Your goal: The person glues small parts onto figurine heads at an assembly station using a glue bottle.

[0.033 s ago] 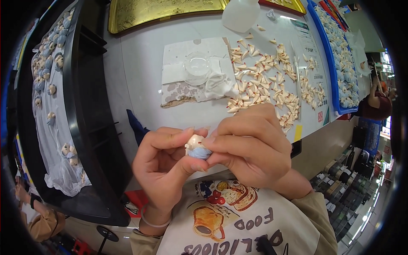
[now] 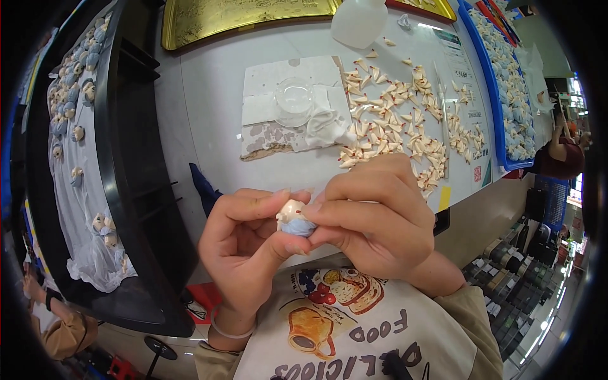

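Between my two hands, above the table's near edge, is a small doll head [image 2: 295, 218], cream-coloured with a pale blue lower part. My left hand [image 2: 244, 244] pinches it from the left with thumb and fingers. From the other side my right hand [image 2: 380, 215] presses thumb and index finger against it, covering part of its surface. Beyond my right hand lie many small cream cone-shaped pieces with red tips [image 2: 386, 120]. A clear round dish [image 2: 294, 100] and a crumpled white cloth [image 2: 326, 128] rest on a stained white board [image 2: 266, 73].
On the left, a black rack [image 2: 136, 190] carries a plastic-lined tray with similar doll heads [image 2: 77, 133]. A blue tray [image 2: 484, 69] full of them stands at right. Gold tray [image 2: 247, 18] and white bottle [image 2: 360, 22] sit at the back. Other people are at both sides.
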